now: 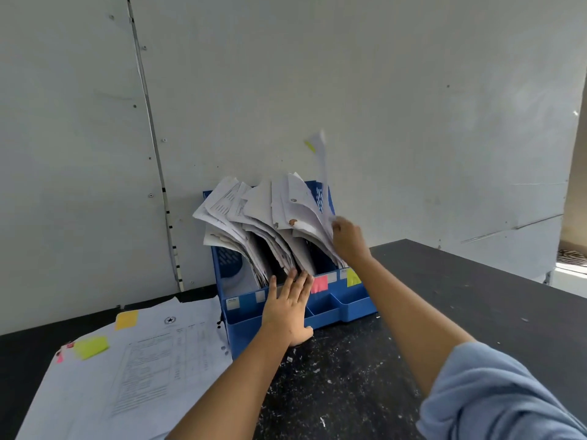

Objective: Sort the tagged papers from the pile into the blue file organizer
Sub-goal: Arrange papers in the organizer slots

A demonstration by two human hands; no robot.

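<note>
The blue file organizer (pixel 317 308) stands at 12 o'clock on the dark table (pixel 444 296), against the wall. The left hand (pixel 290 308) rests flat, fingers straight, on its front. The right hand (pixel 347 238) has its grip closed on an upright paper (pixel 322 173) (yellow-tagged) over the rightmost slot. The pile (pixel 133 369) lies at 9 o'clock.

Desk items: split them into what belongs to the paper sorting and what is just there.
Job: blue file organizer, pile of tagged papers, yellow-tagged sheet held by right hand, left hand.
Bystanders: black table, white wall.
</note>
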